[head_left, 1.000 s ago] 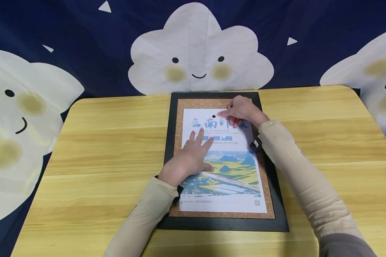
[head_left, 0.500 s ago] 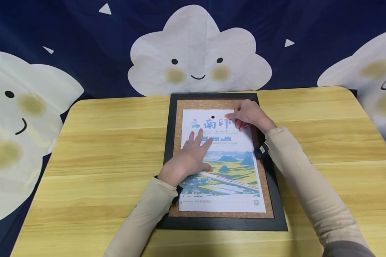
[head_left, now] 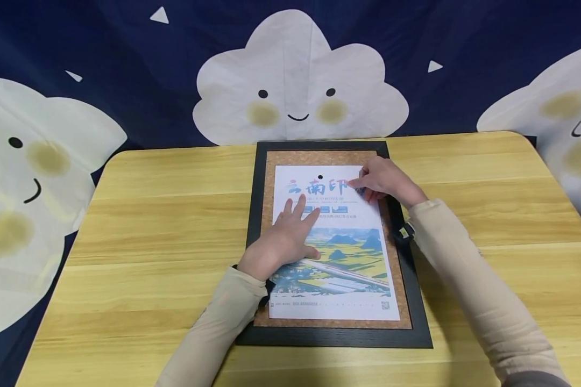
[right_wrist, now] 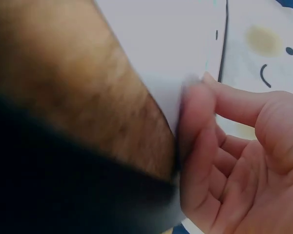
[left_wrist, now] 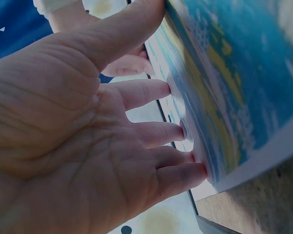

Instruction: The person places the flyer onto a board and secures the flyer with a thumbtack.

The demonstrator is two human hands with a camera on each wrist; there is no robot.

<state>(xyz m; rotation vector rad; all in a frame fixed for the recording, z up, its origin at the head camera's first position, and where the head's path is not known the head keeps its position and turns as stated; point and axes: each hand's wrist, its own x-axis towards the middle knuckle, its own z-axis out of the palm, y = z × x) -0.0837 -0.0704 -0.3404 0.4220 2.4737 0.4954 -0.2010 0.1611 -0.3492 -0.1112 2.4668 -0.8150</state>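
A dark blue cloth [head_left: 140,70] printed with smiling white clouds hangs beyond the far edge of a wooden table [head_left: 164,215], well to the left of both hands; on that table, under the hands, lies a black-framed cork board [head_left: 253,215] with a printed poster [head_left: 341,269] laid on its cork; the left hand [head_left: 283,241] rests flat on the left-middle part of the poster, fingers straight and spread, pressing the sheet down, and the left wrist view shows its fingertips [left_wrist: 178,131] touching the coloured print; just beyond those fingers, near the top edge of the sheet, sits a small black pin [head_left: 321,176] over the large coloured characters; to the right of the pin the right hand [head_left: 382,180] lies on the poster's upper right corner, its fingers curled with thumb and forefinger meeting at the paper; whether they pinch something small there cannot be told, since the right wrist view is blurred; the two hands are apart, both on the same sheet
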